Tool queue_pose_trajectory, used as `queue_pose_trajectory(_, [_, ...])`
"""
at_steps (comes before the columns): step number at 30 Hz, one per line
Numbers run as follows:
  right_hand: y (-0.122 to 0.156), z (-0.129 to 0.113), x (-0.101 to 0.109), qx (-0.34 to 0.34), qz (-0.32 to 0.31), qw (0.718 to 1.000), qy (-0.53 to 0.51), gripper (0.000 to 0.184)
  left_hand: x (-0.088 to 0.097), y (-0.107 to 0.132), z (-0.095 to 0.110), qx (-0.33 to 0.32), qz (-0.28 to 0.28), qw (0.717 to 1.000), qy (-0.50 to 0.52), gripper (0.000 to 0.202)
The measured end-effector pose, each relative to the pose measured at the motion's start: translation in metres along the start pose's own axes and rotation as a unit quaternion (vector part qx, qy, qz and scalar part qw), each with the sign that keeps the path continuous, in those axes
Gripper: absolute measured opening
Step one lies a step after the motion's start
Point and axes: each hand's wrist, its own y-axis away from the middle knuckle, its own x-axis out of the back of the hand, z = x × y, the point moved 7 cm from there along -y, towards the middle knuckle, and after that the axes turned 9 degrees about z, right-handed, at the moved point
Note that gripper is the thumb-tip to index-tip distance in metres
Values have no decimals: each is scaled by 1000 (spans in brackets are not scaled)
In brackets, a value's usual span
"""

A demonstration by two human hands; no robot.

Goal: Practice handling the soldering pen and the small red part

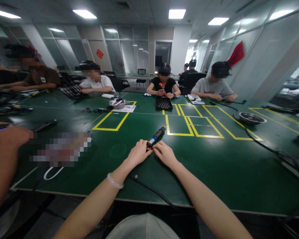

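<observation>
Between my hands lies a black stick-shaped tool (160,133) that looks like an electric screwdriver, with a silver and blue middle and its narrow tip pointing away to the right. My left hand (140,152) is closed round its near end. Small orange-red parts, perhaps wires, show at that end between my hands. My right hand (164,153) is beside it, thumb and fingers bent in at the same end; what they grip is hidden. A black cable (153,190) runs on the table below my wrists, near a tiny light piece (136,176).
The green table (209,172) carries yellow tape outlines. A co-worker's hand (13,136) is at left by another black tool (45,125). Opposite, several people work, with a black tray (164,104) before one. At right are a round metal dish (252,118) and cables (261,142).
</observation>
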Motion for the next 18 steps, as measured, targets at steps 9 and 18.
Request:
queue_pose_trajectory(9, [1, 12, 0, -14, -10, 1000, 23, 14, 7, -8, -64, 58, -5, 998, -31, 49])
queue_pose_trajectory(18, [2, 14, -2, -12, -23, 1000, 11, 15, 30, -5, -170, 197, 25, 978, -64, 62])
